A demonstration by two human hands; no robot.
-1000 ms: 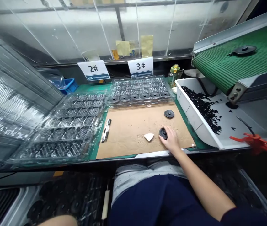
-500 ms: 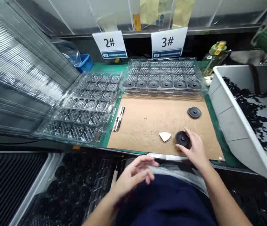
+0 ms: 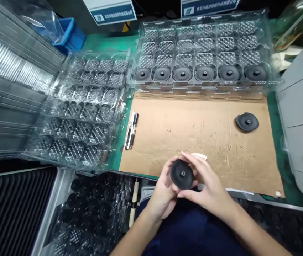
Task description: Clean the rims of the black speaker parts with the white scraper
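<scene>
Between my two hands, just over the front edge of the table, is a round black rubber part [image 3: 182, 175] with a small raised centre. My left hand [image 3: 164, 192] grips it from the left and below. My right hand [image 3: 203, 181] closes on its right side, thumb and fingers at the rim. Partly hidden behind my right fingers lies a white wedge-shaped piece [image 3: 199, 155] on the cardboard sheet [image 3: 167, 138]. A second black part [image 3: 247, 122] rests on the right of the cardboard, with a notch in its edge.
Behind the cardboard stands a clear tray [image 3: 184, 46], its front row filled with black parts. Another clear tray [image 3: 79, 110] lies left, beside pens [image 3: 131, 131]. A blue bin [image 3: 72, 35] is at the back left, a pale tub [image 3: 301, 92] at the right.
My right hand has lifted the black rubber part off the cardboard and brought it left and towards me. My left hand has come up and taken hold of it too. The view has tilted down.
</scene>
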